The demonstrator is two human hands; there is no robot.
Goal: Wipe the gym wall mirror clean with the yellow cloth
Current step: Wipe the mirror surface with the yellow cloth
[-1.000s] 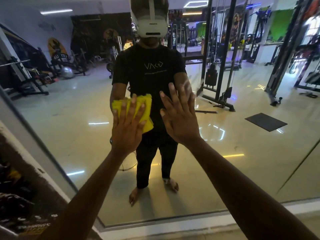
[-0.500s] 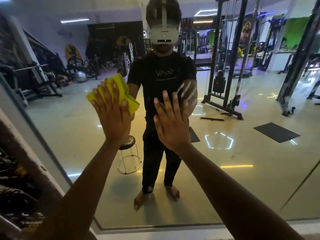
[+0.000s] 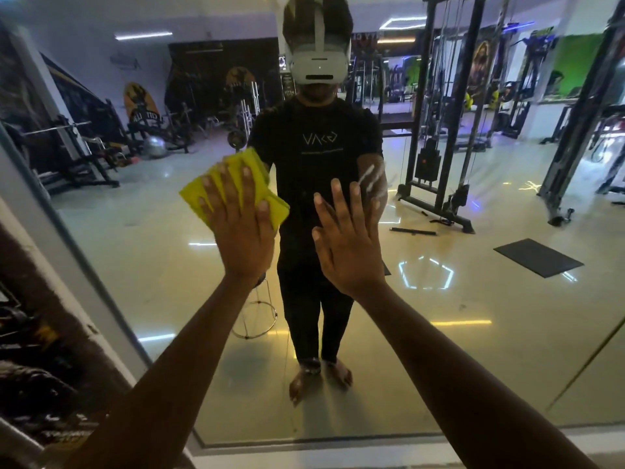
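Note:
The large wall mirror [image 3: 473, 316] fills most of the view and reflects the gym and a person in a black shirt. My left hand [image 3: 241, 228] presses the folded yellow cloth [image 3: 199, 192] flat against the glass with straight fingers, left of centre. My right hand [image 3: 348, 245] lies flat on the glass beside it, palm against the mirror, fingers spread and holding nothing. A whitish smear [image 3: 372, 177] shows on the glass just above my right fingertips.
The mirror's pale frame [image 3: 77, 265] runs diagonally down the left, with a dark patterned wall [image 3: 37, 350] beyond it. A white ledge [image 3: 372, 448] runs along the mirror's bottom edge. Reflected in the glass are a cable machine [image 3: 439, 147], a dark floor mat [image 3: 537, 257] and a wire stool [image 3: 255, 313].
My left hand carried the cloth from beside my right hand up and to the left, then a little back toward the right. My right hand stayed flat on the glass.

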